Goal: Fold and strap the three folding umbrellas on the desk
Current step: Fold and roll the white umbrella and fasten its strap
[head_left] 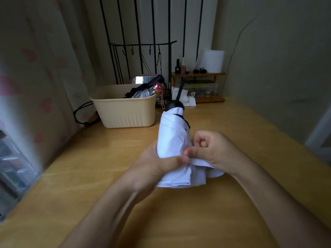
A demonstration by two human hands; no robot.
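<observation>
Presently, item in hand: one white fabric folding umbrella point(172, 133) with a black rounded end and a black cord, held just above the yellow wooden desk point(250, 176), black end pointing away from me.

- Left hand point(157, 167): wrapped round the lower part of the canopy from the left, thumb laid across the front, clamping the folds together.
- Right hand point(213, 149): fingers curled, thumb and forefinger pinching a white band or fold of fabric at the umbrella's right side. Whether this is the strap itself I cannot tell.
- Condition of item: canopy gathered and mostly rolled; loose pleats hang out at the near end; no fastened strap visible.

Stock elsewhere: beige ribbed plastic tub point(125, 111) at the back left of the desk, holding a dark umbrella with a black handle point(157, 80) and a pale pleated umbrella with a pink end point(157, 87). Their straps are hidden.

Assessment: probably two done, this third one folded but not yet strapped.
</observation>
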